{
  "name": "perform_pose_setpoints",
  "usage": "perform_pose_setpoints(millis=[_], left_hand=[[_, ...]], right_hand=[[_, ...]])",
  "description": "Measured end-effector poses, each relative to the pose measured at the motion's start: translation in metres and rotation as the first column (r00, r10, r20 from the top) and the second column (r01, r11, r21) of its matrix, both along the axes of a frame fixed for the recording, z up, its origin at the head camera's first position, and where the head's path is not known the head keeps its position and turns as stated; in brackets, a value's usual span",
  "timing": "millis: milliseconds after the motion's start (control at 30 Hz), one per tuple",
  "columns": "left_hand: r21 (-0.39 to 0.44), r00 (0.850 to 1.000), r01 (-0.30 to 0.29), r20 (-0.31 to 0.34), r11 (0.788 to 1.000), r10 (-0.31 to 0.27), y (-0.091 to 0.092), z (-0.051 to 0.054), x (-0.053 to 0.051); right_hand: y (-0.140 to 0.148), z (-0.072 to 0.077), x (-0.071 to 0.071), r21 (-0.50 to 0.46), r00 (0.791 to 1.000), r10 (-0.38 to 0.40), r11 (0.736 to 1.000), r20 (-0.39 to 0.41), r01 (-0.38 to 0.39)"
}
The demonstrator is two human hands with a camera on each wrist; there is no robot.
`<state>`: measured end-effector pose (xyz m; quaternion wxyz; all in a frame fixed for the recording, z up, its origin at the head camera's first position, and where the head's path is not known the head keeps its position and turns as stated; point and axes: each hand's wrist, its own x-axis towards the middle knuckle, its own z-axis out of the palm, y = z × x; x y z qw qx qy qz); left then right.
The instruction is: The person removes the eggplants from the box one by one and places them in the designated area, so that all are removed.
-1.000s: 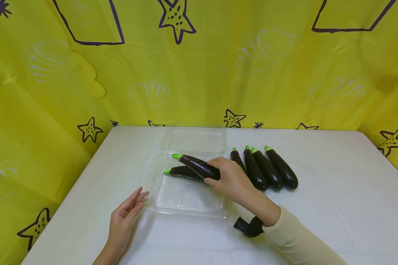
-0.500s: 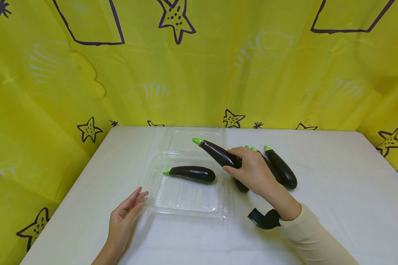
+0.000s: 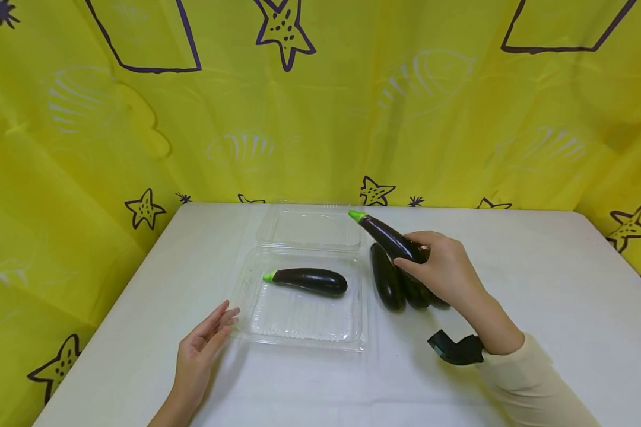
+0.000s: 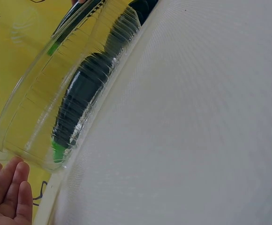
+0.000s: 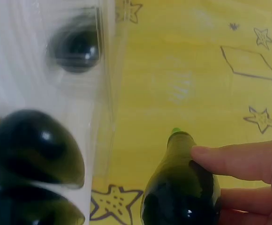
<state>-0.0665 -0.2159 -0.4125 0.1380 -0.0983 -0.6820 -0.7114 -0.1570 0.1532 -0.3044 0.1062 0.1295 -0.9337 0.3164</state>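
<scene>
My right hand (image 3: 443, 270) grips a dark purple eggplant (image 3: 387, 234) round its thick end, thumb on the near side. The eggplant is raised, its green stem pointing to the far left, and partly covers a row of eggplants (image 3: 386, 279) on the table. In the right wrist view the held eggplant (image 5: 180, 183) is apart from the others. A clear plastic container (image 3: 294, 320) lies with its lid (image 3: 315, 230) folded back, and one eggplant (image 3: 310, 280) lies sideways inside. My left hand (image 3: 194, 356) touches the container's left rim with its fingers nearly straight.
A white-covered table (image 3: 555, 308) carries everything. A yellow patterned curtain (image 3: 320, 118) rises behind it and along both sides. A black piece (image 3: 459, 349) shows beside my right wrist.
My right hand has carried its eggplant from above the container rightward, over the row of eggplants. The eggplant in the container and my left hand stay where they were.
</scene>
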Motion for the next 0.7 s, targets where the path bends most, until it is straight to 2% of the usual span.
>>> perform_pose_setpoints(millis=[167, 700], left_hand=[[0.005, 1.0, 0.002, -0.004, 1.0, -0.002, 0.0, -0.001, 0.0], [-0.004, 1.0, -0.01, 0.012, 1.0, 0.01, -0.001, -0.002, -0.001]], right_hand=[[0.014, -0.001, 0.0, 0.01, 1.0, -0.023, 1.0, -0.016, 0.023], [0.059, 0.001, 0.005, -0.012, 0.99, -0.137, 0.99, 0.024, 0.137]])
